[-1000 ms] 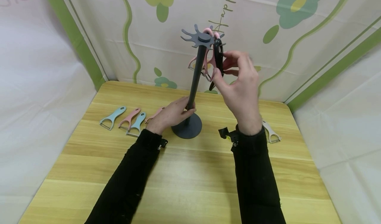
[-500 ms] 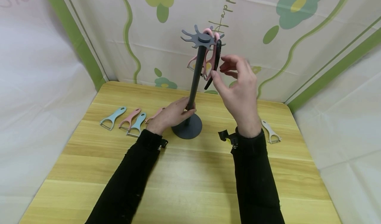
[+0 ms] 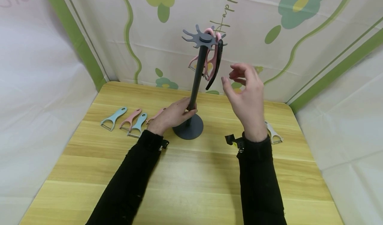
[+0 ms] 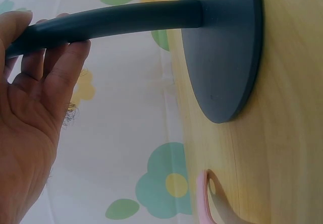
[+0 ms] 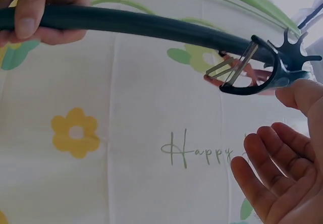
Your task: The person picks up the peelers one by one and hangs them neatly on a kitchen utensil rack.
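A dark grey stand [image 3: 197, 75] rises from its round base [image 3: 191, 132], topped by a ring of prongs [image 3: 197, 38]. My left hand [image 3: 170, 116] grips its pole low down; the left wrist view shows fingers and thumb around the pole [image 4: 126, 19]. From the prongs hang pink peelers [image 3: 213, 60] and, on the right, a black peeler [image 3: 219, 60]. Its dark frame and metal blade [image 5: 241, 65] show in the right wrist view. My right hand [image 3: 248, 97] is off to the right of the black peeler, fingers loosely bent with nothing between them.
On the wooden table [image 3: 185, 181], left of the stand, lie two light-blue peelers [image 3: 115, 116] and a pink peeler [image 3: 131, 118]. Another pink peeler [image 3: 155, 114] is partly behind my left hand. A white peeler [image 3: 273, 133] lies at the right. Patterned cloth [image 3: 185, 5] hangs behind.
My right hand has let go of the black peeler and drawn back to the right and down. The peeler hangs on the stand. My left hand has stayed on the pole.
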The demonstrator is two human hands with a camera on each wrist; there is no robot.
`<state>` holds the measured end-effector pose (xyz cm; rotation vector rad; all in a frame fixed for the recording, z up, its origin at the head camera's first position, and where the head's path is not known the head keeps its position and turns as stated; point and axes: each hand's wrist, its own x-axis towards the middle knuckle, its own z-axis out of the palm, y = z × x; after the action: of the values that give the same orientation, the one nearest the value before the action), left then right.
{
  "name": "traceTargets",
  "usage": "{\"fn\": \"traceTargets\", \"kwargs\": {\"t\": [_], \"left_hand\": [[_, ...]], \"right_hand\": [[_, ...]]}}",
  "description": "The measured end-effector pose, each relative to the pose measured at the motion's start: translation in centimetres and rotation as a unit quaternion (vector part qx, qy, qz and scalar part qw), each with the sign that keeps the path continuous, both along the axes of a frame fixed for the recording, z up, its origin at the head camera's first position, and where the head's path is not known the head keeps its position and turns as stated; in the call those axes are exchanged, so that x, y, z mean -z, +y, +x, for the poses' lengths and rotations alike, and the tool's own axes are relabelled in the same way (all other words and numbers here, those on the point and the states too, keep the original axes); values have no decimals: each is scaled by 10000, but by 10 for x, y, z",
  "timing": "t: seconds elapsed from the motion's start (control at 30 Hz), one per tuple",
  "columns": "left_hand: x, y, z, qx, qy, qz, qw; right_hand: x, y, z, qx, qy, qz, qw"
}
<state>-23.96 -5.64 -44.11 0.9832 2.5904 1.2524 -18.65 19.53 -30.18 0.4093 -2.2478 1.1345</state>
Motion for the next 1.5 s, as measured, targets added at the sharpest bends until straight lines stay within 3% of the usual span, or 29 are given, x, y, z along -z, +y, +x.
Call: {"fn": "traceTargets", "kwargs": {"t": [0.83,1.5], "left_hand": [[2,1,-2,-51,28,5,10000],[1,0,-1,-67,-39,12,10000]], "right_hand": [[36,57,-10,680,-739,249,9946],[57,92,-16,1250,-1355,794,9796]]}}
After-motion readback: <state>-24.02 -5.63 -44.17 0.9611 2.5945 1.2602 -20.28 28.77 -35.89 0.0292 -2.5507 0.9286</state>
